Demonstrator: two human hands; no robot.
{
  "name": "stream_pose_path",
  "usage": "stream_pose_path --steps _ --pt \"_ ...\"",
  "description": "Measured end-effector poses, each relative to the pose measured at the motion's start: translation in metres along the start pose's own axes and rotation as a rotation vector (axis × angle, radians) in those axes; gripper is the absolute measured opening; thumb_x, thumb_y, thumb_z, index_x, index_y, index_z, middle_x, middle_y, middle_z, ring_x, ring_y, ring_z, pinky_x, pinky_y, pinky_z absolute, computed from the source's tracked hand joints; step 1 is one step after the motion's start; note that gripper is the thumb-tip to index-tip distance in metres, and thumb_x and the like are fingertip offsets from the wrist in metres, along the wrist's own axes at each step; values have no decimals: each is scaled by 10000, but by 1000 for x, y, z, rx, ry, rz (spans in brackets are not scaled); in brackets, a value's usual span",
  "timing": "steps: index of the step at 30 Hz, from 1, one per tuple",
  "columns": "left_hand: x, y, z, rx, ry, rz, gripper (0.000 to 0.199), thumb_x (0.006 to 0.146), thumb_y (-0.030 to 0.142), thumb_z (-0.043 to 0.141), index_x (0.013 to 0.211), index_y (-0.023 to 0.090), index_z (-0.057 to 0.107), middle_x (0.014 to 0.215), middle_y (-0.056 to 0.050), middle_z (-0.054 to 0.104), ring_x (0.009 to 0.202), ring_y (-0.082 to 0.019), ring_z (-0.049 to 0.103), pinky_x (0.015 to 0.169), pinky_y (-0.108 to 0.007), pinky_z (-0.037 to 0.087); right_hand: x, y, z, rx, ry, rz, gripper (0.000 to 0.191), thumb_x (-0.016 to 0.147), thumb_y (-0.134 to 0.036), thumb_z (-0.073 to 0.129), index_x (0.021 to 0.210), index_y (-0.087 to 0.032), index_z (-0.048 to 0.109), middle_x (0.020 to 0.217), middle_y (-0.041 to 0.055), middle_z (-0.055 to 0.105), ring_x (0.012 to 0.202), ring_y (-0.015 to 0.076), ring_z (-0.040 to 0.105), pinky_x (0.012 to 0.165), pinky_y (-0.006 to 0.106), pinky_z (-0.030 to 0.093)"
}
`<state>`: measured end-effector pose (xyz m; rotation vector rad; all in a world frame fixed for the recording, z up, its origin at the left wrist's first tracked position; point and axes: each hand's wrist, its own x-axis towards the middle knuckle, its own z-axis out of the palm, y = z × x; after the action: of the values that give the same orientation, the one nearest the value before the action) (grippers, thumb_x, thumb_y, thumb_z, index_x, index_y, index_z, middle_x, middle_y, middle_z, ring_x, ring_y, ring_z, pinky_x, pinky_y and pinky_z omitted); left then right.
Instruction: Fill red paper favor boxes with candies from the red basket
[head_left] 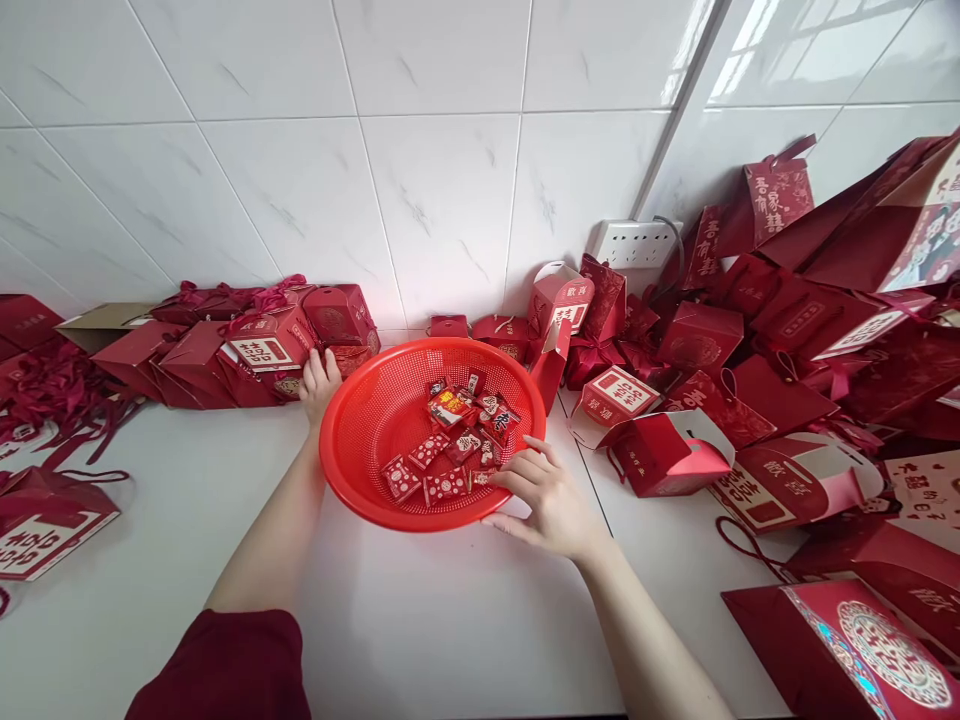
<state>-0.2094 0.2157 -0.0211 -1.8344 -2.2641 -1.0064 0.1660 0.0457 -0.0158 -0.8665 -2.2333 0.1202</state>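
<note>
A round red plastic basket (341,465) with perforated walls stands on the white surface before me. Several small wrapped sweets (446,487), mostly red, lie inside it. My right hand (544,495) grips the front right rim, fingers over the inner side and thumb outside. At the basket's left edge is my left hand (321,385), its fingers stretched out beside a red gift box (274,340) with a white label. Whether those fingertips touch the box or the rim, I cannot tell.
More red gift boxes (199,360) line the wall at left, near a heap of dark red ribbons (56,395). A large pile of red boxes (667,455) and bags (847,650) fills the right side. A white power strip (637,243) rests against the tiled wall.
</note>
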Motion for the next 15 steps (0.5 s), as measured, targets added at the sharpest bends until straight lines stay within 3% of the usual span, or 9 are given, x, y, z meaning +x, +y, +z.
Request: stream_pose_path --steps 2,4,6,11,15 --pt "-13 5 8 7 61 129 652 1009 341 421 1602 137 240 1689 -149 161 1577 -304 61 1273 -530 0 0 0 0 5 -5 4 319 937 -498 635 1100 -224 658 900 35 718 875 220 663 1125 508 365" --pt "-24 11 14 -12 99 214 584 1041 263 309 1593 85 234 1684 -150 185 1582 -250 51 1284 -464 -17 0 0 1 8 -11 10 326 936 -501 638 1101 -221 658 905 38 718 881 221 660 1127 509 359" --pt "-28 14 19 -37 109 215 548 1044 203 267 1566 37 265 1668 -169 220 1582 -236 44 1287 -437 1 0 -1 1 8 -12 17 336 935 -516 635 1087 -217 662 903 43 718 878 222 658 1122 513 360" --pt "-15 16 16 -95 86 166 468 1012 126 352 1451 -31 387 1586 -230 336 1558 -265 129 1281 -435 33 2 -2 -1 35 -9 25 383 951 -567 586 1073 -215 670 893 50 722 864 223 657 1099 514 373" --pt "-8 15 0 -205 7 147 399 961 179 492 1346 76 510 1443 -134 520 1506 -248 257 1273 -416 117 1 -2 -2 59 -25 27 356 955 -540 593 1090 -218 664 923 49 727 883 220 659 1116 513 354"
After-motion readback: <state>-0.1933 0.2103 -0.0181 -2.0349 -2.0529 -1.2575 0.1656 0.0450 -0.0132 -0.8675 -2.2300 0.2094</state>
